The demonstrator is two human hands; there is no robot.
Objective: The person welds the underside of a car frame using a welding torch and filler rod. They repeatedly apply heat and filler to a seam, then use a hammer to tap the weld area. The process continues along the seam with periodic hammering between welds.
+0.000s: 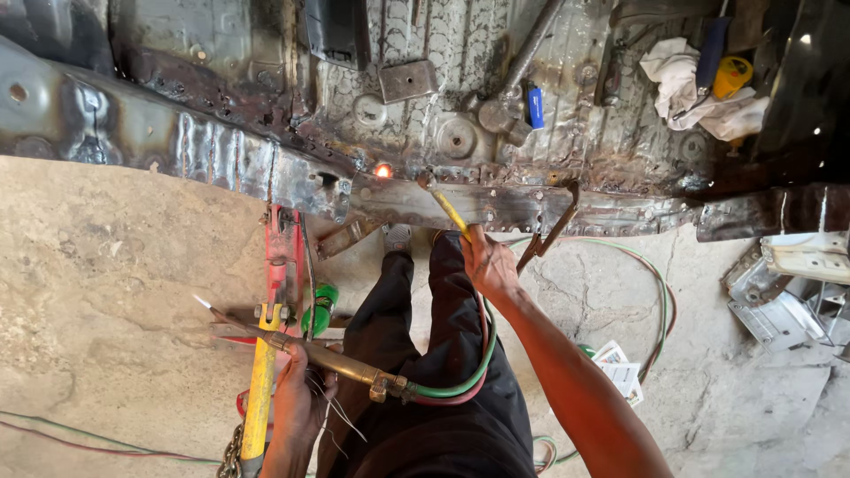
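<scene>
Gripping a brass gas torch point(328, 358) mid-barrel, the left hand point(299, 398) keeps it low beside the knee; rigid and hose-laden, it looks best held there. The right hand point(490, 265) wraps a yellow-handled tool point(449, 211), stiff and light, against the hot rusted sill point(496, 205).

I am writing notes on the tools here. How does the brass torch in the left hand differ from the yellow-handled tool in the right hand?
The brass gas torch in the left hand lies almost level, its lit tip pointing away from the rusty metal sill; the yellow-handled tool in the right hand slants up onto that sill. The torch trails green and red hoses; the yellow-handled tool has none. Each is gripped in one hand.
</scene>
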